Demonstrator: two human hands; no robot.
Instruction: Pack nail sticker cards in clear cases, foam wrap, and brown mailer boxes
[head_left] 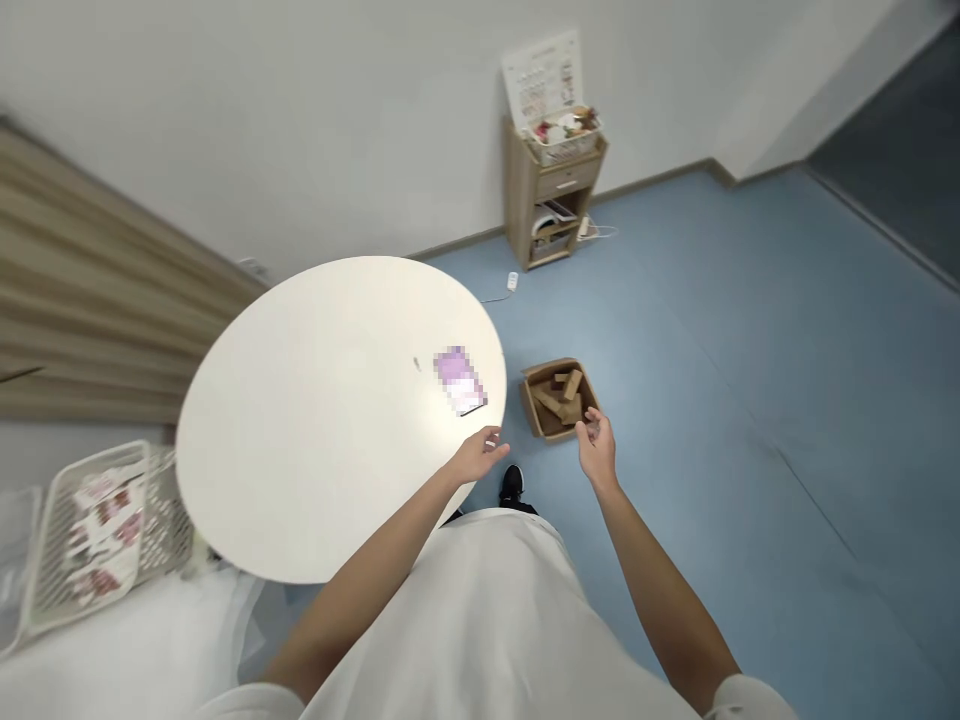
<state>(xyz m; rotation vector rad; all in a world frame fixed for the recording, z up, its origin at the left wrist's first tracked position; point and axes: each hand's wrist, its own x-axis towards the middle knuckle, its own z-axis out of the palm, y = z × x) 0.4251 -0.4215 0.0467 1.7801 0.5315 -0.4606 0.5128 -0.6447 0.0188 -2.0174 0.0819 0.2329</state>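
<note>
My left hand (478,455) hovers at the near right edge of a round white table (315,420), fingers loosely curled with nothing in them. My right hand (596,445) is held out over the blue floor, fingers half bent and apart, empty, just above the near rim of a cardboard box (534,412) on the floor. Several wooden blocks (562,395) lie inside that box. A small pink-purple flat item (459,380) lies on the table near my left hand.
A small wooden cabinet (553,195) with a white basket on top stands against the far wall. A white mesh basket (90,530) with packets sits at the lower left. My black shoe (511,485) shows below the table edge. Blue floor spreads to the right.
</note>
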